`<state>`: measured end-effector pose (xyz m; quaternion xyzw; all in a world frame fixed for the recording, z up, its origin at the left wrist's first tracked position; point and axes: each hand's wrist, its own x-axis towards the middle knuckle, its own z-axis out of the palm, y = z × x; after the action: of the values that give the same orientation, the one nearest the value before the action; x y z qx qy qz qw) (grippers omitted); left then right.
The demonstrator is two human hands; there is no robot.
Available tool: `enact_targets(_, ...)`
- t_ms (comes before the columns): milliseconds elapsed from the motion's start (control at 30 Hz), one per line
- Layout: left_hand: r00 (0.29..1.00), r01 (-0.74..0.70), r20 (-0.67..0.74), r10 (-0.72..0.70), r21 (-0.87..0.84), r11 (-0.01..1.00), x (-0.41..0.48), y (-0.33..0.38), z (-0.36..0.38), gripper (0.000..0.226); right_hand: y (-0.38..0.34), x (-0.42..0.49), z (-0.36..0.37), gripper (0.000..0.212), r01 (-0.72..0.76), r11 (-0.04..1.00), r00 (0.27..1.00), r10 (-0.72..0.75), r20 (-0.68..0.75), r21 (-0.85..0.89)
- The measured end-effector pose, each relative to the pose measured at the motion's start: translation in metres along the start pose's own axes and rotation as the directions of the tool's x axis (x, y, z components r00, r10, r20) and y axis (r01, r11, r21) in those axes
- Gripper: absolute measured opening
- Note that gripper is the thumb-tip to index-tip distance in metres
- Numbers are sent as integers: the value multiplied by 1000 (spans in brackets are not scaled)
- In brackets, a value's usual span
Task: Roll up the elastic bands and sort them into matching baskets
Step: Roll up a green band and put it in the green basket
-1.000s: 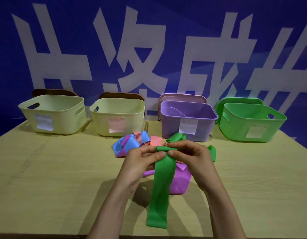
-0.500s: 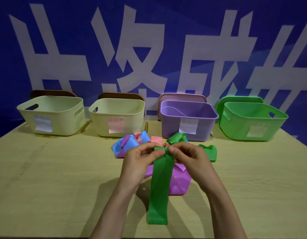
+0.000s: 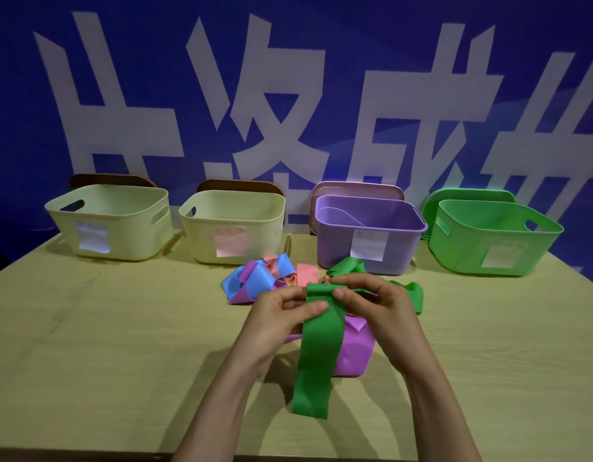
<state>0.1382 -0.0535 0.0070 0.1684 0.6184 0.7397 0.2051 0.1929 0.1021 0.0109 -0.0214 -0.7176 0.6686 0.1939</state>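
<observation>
Though open-topped, purple basket (image 3: pixel 335 251) and green basket (image 3: pixel 461 255), contents indiscernible.

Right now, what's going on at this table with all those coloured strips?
A person is rolling up a green elastic band: the left hand and right hand pinch its top end, where a small roll shows, and the rest hangs down. More bands, blue, pink, purple and green, lie heaped on the table behind. The green basket stands far right in a row of four.
</observation>
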Motion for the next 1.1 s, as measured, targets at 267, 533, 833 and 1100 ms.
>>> enact_targets(267,999,-17,-31,16,-43,999,-1,5,6,25,-4,-2,-3,23,78,997,997,-78,28,-2)
enact_targets(533,985,-155,-73,158,42,987,-1,4,8,14,0,-4,-4,17,-6,997,997,13,82,-83)
enact_targets(833,992,-110,-58,109,-9,994,-1,2,9,18,0,-4,4,10,10,1000,1000,-10,-18,-14)
enact_targets(1100,999,20,-30,-21,-24,1000,-4,0,11,9,1,-5,0,19,-7,993,999,11,-38,119)
